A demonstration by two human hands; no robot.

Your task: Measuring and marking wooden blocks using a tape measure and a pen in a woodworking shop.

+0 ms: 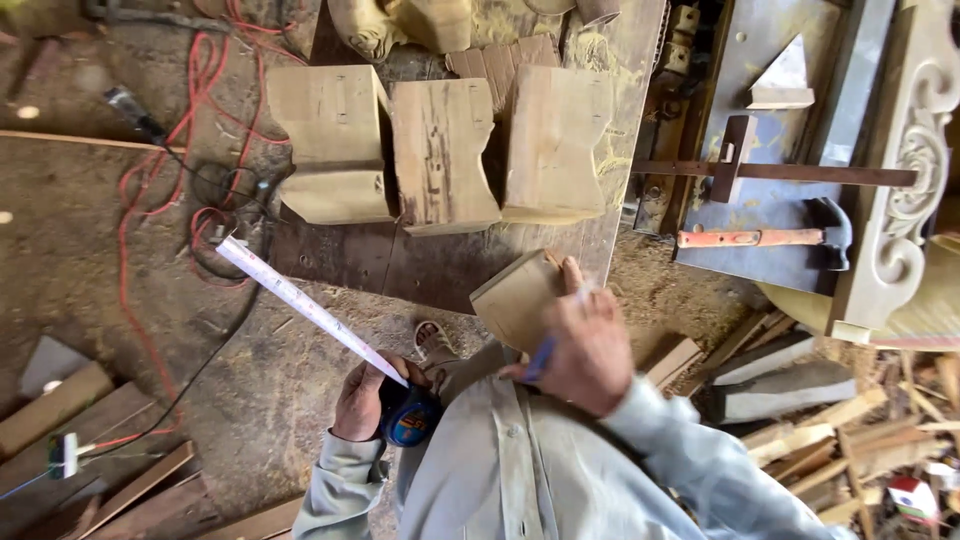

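Both hands are closed on things: the left hand point(360, 400) grips a blue tape measure point(408, 418), half hidden by it, and the right hand point(585, 345) holds a small wooden block point(515, 298) with a blurred blue pen point(540, 358). From lower centre the extended tape blade point(305, 305) runs toward the upper left of the frame.

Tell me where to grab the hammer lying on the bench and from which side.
Take the hammer by its orange handle, near the free left end, coming down from above. It lies flat and level on the grey bench, head to the right, with the handle's length bare and a wooden square close above it.
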